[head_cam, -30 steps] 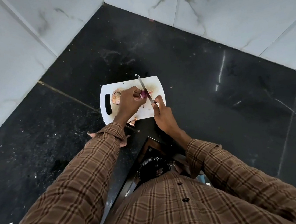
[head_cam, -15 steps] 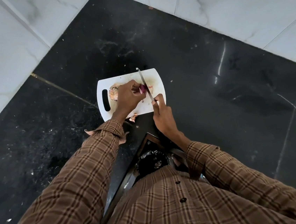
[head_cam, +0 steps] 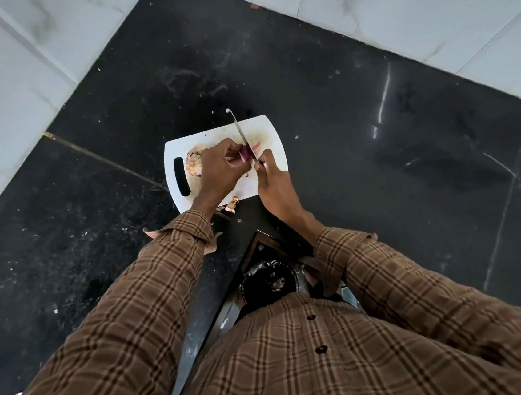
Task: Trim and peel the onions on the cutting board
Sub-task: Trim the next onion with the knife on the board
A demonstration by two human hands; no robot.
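A white cutting board [head_cam: 265,129] with a slot handle lies on the black counter. My left hand [head_cam: 217,169] grips a small purple onion [head_cam: 245,153] on the board; most of the onion is hidden under my fingers. My right hand [head_cam: 276,189] holds a knife [head_cam: 239,128], its blade pointing away from me and lying against the onion's right side. A heap of papery onion skins [head_cam: 193,162] sits on the board just left of my left hand.
Loose skin scraps [head_cam: 231,205] lie at the board's near edge. White marble wall tiles [head_cam: 9,79] close the counter corner at left and back. Below the counter edge stands a bin lined with a black bag [head_cam: 268,281].
The knife blade has stayed against the onion, shifting slightly along it. The camera tilted a little, so the board sits higher in view. Both hands keep their hold.
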